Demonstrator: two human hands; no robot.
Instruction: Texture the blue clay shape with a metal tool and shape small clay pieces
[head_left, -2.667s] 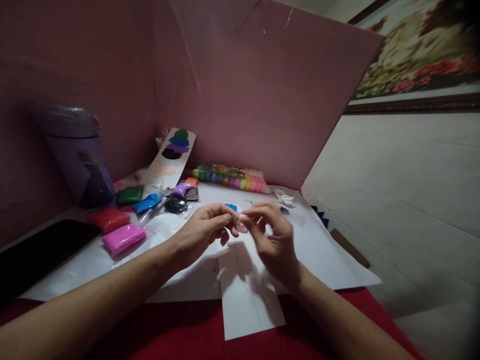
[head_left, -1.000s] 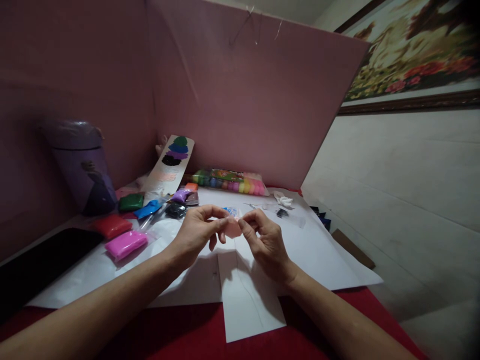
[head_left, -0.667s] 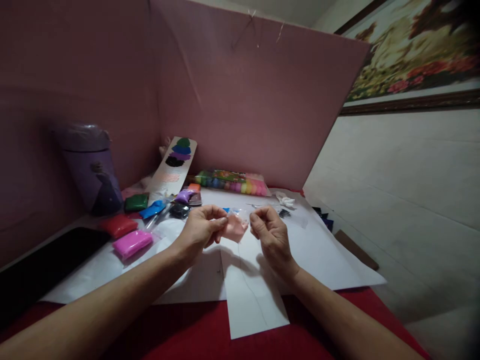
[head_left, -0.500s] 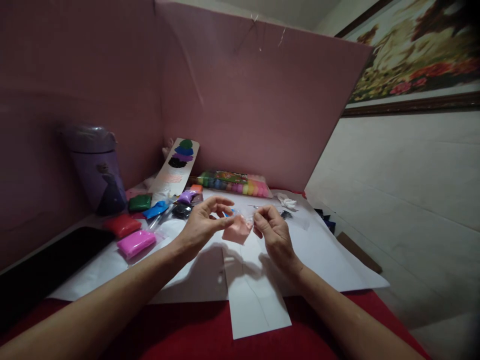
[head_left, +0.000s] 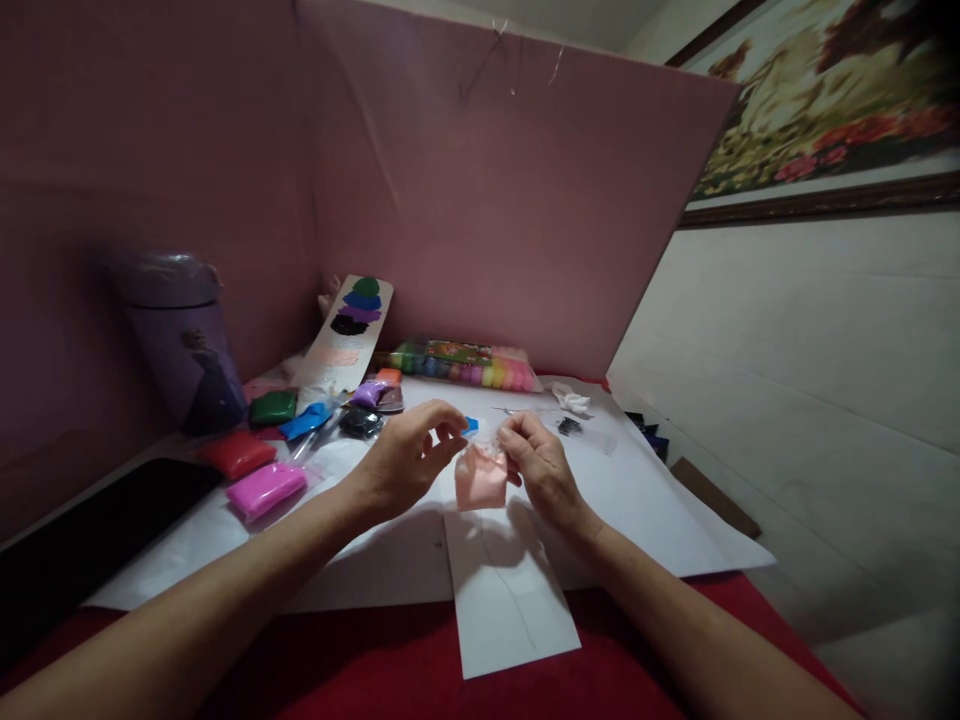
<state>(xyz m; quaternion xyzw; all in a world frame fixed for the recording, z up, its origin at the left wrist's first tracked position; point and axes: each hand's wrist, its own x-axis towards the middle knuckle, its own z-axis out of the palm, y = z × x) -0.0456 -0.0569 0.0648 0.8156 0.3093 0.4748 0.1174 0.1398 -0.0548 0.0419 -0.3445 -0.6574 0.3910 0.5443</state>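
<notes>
The right hand is near the centre of the frame, with its thumb and index finger pinched together on the clear upper part of the pale pink packet. Probably it is held by this clear part because the soft-looking filling gathers lower, so the plastic can be gripped without squeezing it. The packet hangs almost upright, which looks natural for a thing held only from its top.

The left hand is half curled, and its thumb stands apart from the fingers; I do not see it grasp anything. Its fingertips are just beside the upper left corner of the packet, but whether they touch the plastic I cannot tell. So the packet lies between the two hands, to the left of the right hand and mostly below its pinching fingertips. In the frame it appears above the narrow white sheet, at the lower centre.

A small blue piece shows just behind the left fingertips. At the left of the frame, the bright pink packet and the red packet lie on the large white paper, maybe set aside so the middle stays free for both hands.
</notes>
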